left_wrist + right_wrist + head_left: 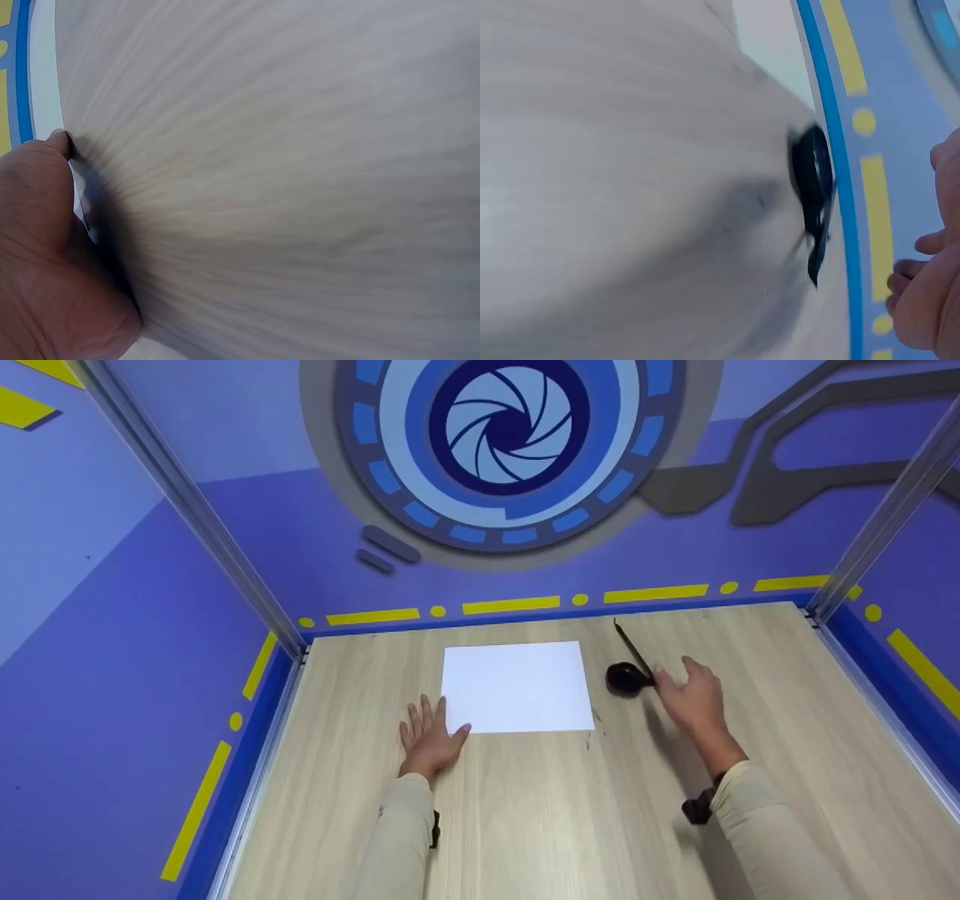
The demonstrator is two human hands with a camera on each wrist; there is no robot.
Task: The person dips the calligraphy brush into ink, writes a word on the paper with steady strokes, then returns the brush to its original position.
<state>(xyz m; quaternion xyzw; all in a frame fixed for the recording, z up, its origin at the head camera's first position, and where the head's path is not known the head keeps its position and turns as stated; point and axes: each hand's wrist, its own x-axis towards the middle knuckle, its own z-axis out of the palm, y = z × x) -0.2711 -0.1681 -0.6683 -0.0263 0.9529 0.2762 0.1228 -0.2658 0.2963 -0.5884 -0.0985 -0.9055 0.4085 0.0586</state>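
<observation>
A white sheet of paper (517, 688) lies on the wooden table. My left hand (431, 741) rests flat at its lower left corner, fingers spread, the thumb on the paper's near edge; the left wrist view shows the thumb side of this hand (52, 247). Right of the paper sits a small round black dish (625, 679) with a thin dark stick (634, 649), perhaps a brush, lying against it. My right hand (694, 697) hovers just right of them, fingers loosely bent. In the right wrist view, a gap separates this hand (930, 285) from the black dish (812, 169).
Small dark marks (588, 744) show on the table (517, 817) near the paper's lower right corner. Blue and purple printed walls (255, 532) with metal corner posts (187, 495) enclose the table at the back and sides.
</observation>
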